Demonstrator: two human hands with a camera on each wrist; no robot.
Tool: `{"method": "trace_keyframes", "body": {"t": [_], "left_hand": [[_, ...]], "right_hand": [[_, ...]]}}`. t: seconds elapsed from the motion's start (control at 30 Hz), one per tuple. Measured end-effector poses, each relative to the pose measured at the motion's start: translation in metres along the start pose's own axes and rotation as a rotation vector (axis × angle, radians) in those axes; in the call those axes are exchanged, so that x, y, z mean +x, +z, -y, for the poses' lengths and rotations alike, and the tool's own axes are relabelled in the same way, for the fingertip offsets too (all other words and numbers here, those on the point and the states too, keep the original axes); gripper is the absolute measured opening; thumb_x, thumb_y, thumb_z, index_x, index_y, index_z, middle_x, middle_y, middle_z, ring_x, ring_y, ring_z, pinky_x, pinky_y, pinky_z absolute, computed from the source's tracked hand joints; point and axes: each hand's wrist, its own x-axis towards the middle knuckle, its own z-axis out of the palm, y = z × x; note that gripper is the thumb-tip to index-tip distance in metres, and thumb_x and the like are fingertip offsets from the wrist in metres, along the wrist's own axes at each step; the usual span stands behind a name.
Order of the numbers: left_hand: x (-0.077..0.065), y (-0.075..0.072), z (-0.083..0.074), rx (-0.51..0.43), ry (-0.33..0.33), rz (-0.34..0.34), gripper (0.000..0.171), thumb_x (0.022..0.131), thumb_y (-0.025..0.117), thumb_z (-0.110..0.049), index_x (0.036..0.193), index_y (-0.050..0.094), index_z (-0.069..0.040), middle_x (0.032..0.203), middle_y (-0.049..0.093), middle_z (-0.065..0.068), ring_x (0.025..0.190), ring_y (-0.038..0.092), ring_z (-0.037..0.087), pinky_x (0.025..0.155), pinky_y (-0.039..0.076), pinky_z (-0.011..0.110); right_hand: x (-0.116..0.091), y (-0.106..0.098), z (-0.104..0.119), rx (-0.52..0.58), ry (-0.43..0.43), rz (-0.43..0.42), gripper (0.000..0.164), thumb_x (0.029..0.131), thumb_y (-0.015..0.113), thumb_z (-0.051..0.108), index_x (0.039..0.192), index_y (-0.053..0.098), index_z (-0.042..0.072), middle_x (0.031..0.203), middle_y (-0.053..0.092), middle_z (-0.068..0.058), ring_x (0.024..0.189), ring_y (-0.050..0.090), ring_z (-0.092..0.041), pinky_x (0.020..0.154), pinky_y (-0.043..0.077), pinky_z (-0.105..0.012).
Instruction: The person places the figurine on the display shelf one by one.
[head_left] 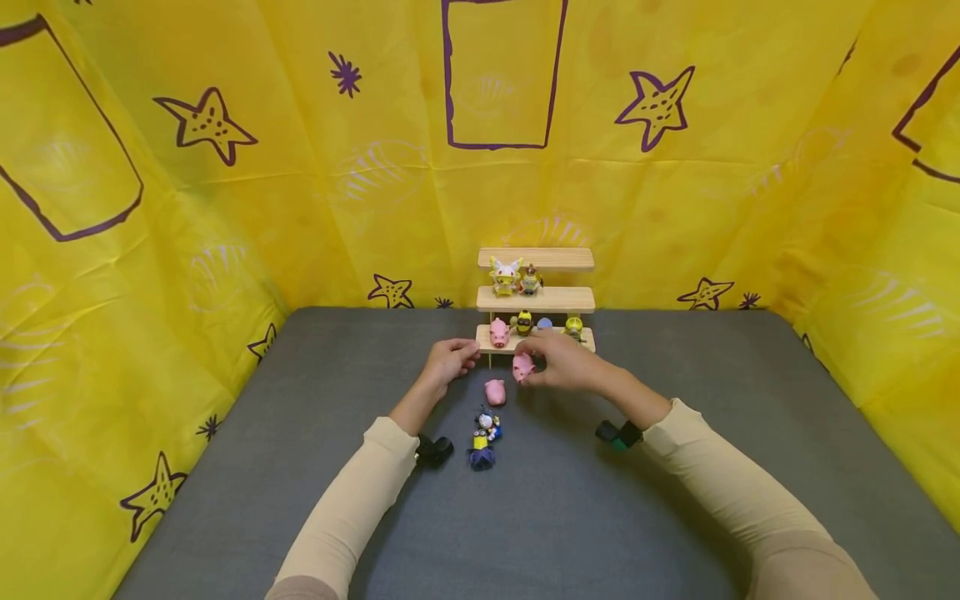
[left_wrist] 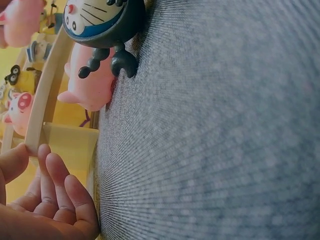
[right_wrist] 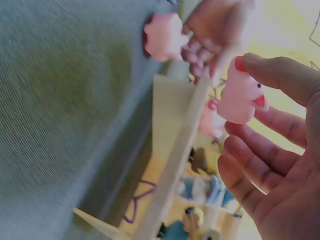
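Note:
In front of a three-tier wooden display shelf, my right hand holds a small pink pig figurine, thumb on one side and fingertips on the other in the right wrist view. My left hand pinches the left end of the bottom board between thumb and index finger. Another pink pig stands on that board, just beside the left fingertips. On the table between the hands lies one more pink pig.
A Doraemon-like figurine and a minion figurine lie nearer on the grey cloth. The bottom board also bears several figurines, including a yellow minion. A white-eared figure stands on the middle tier. Behind hangs yellow patterned cloth.

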Motion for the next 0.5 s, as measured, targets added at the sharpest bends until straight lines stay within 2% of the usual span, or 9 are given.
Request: {"method": "trace_keyframes", "body": {"t": [0.27,0.5], "left_hand": [[0.000,0.000,0.000,-0.008,0.006,0.003,0.031,0.096,0.062,-0.024,0.118,0.067,-0.003,0.101,0.071,0.009,0.075,0.060,0.010,0.066,0.048,0.021],[-0.001,-0.001,0.000,-0.009,0.003,0.001,0.031,0.096,0.062,-0.024,0.119,0.067,-0.004,0.102,0.071,0.010,0.075,0.060,0.010,0.066,0.048,0.020]], "right_hand": [[0.003,-0.024,-0.005,0.027,0.075,-0.051,0.040,0.081,0.079,0.025,0.114,0.067,0.005,0.107,0.067,-0.012,0.096,0.059,-0.027,0.082,0.048,-0.041],[0.005,-0.045,-0.014,0.133,0.099,-0.129,0.042,0.079,0.080,0.018,0.115,0.066,0.000,0.102,0.067,-0.014,0.087,0.058,-0.028,0.074,0.046,-0.035]]}}
